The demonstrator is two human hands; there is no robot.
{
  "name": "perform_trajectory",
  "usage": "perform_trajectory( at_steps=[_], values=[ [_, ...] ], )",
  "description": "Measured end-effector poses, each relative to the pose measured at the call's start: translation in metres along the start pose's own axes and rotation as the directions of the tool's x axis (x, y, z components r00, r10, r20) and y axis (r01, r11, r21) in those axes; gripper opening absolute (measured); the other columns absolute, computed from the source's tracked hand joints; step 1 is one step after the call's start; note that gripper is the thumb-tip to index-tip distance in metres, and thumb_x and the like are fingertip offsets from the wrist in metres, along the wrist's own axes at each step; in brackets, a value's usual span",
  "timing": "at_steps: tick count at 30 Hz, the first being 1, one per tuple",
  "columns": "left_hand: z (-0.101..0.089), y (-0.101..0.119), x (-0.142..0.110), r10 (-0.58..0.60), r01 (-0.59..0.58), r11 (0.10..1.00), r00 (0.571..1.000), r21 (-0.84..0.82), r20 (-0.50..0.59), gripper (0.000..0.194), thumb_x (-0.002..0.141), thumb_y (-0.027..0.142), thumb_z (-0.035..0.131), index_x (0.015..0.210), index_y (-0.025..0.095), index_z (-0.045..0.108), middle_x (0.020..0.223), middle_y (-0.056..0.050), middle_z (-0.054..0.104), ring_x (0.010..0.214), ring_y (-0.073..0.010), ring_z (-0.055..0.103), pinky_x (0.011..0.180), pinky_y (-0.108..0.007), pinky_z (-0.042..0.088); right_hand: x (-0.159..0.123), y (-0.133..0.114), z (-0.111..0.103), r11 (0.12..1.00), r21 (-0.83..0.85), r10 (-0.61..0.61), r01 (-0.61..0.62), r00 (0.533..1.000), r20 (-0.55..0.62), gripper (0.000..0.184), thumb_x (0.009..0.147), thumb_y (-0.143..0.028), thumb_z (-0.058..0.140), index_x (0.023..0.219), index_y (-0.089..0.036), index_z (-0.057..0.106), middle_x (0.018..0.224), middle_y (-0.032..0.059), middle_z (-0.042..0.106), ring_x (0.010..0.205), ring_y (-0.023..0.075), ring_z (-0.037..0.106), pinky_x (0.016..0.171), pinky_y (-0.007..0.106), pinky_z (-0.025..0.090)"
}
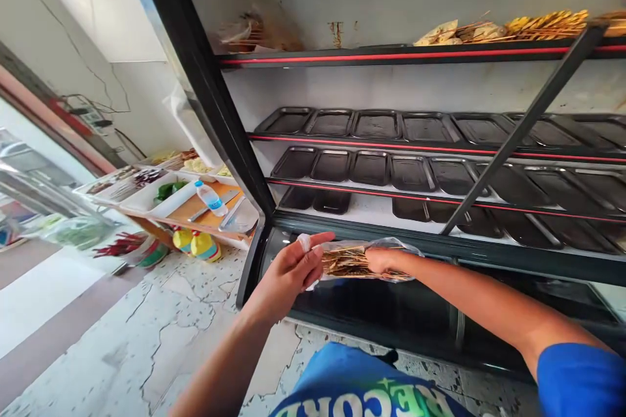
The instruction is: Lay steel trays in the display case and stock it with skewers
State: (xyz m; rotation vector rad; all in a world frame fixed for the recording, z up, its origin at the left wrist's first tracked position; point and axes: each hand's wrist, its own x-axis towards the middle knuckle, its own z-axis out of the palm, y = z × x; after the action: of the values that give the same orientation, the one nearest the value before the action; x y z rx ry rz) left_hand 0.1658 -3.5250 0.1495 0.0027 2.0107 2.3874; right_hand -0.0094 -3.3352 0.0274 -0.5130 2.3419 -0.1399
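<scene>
A clear plastic bag (pixel 405 247) full of thin wooden skewers (pixel 345 262) lies at the front ledge of a display case. My left hand (pixel 296 264) grips the bag's left end, with bunched plastic between thumb and fingers and the index finger pointing right. Inside the bag's right part, my right hand (pixel 384 262) is curled down onto the skewers; its fingertips are hidden among them. What food, if any, is on the skewers is too small to tell.
Rows of black trays (pixel 376 124) fill the case's shelves. A slanted black bar (pixel 523 130) crosses its right side. Food skewers (pixel 545 26) lie on the top shelf. At left, a low table (pixel 188 208) holds food bins and a water bottle (pixel 211 199); yellow jugs (pixel 205 246) stand below.
</scene>
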Motion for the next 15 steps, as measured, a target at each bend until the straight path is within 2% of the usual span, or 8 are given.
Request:
perform_trajectory(
  at_steps=[3,6,8,12,15],
  values=[
    [-0.03,-0.011,0.038,-0.018,0.017,0.998,0.999,0.056,0.027,0.058,0.089,0.047,0.056,0.13,0.006,0.051,0.052,0.008,0.039,0.054,-0.0105,0.032,0.057,-0.03,0.021,0.037,-0.006,-0.023,0.996,-0.074,0.047,-0.055,0.993,-0.111,0.021,0.069,-0.002,0.064,0.089,-0.006,0.069,0.094,0.0193,0.073,0.096,0.0337,0.068,0.077,0.031,0.052],
    [-0.048,-0.021,0.074,-0.03,0.023,0.993,0.998,0.113,0.054,0.055,0.089,0.048,0.055,0.125,0.006,0.054,0.055,0.007,0.044,0.054,-0.0108,0.035,0.058,-0.03,0.023,0.071,-0.007,-0.039,0.994,-0.075,0.074,-0.084,0.988,-0.134,0.012,0.077,-0.011,0.062,0.085,-0.009,0.07,0.078,0.0145,0.073,0.077,0.0255,0.071,0.065,0.025,0.051],
    [-0.057,-0.027,0.095,-0.016,0.016,0.991,1.0,0.132,0.002,0.052,0.088,0.048,0.055,0.12,0.007,0.058,0.058,0.005,0.048,0.057,-0.0118,0.04,0.06,-0.03,0.026,0.092,-0.006,-0.047,0.994,-0.057,0.086,-0.095,0.986,-0.139,0.012,0.079,-0.012,0.06,0.084,-0.01,0.07,0.069,0.0124,0.071,0.065,0.0218,0.069,0.058,0.023,0.048],
    [-0.072,-0.042,0.133,-0.039,0.051,0.996,0.988,0.079,-0.146,0.05,0.085,0.049,0.058,0.114,0.008,0.06,0.058,0.003,0.051,0.062,-0.0137,0.044,0.064,-0.03,0.03,0.127,-0.007,-0.057,0.994,0.021,0.111,-0.109,0.986,-0.128,0.013,0.075,-0.012,0.063,0.086,-0.01,0.07,0.061,0.0089,0.068,0.058,0.019,0.066,0.052,0.022,0.043],
    [-0.081,-0.058,0.151,-0.128,0.132,0.991,0.982,0.023,-0.138,0.052,0.082,0.048,0.062,0.114,0.008,0.059,0.059,0.004,0.052,0.06,-0.0134,0.044,0.064,-0.029,0.03,0.149,-0.008,-0.056,0.983,0.126,0.146,-0.136,0.986,-0.078,0.011,0.077,-0.014,0.063,0.085,-0.011,0.069,0.056,0.0045,0.064,0.051,0.0158,0.061,0.05,0.021,0.042]
  ],
)
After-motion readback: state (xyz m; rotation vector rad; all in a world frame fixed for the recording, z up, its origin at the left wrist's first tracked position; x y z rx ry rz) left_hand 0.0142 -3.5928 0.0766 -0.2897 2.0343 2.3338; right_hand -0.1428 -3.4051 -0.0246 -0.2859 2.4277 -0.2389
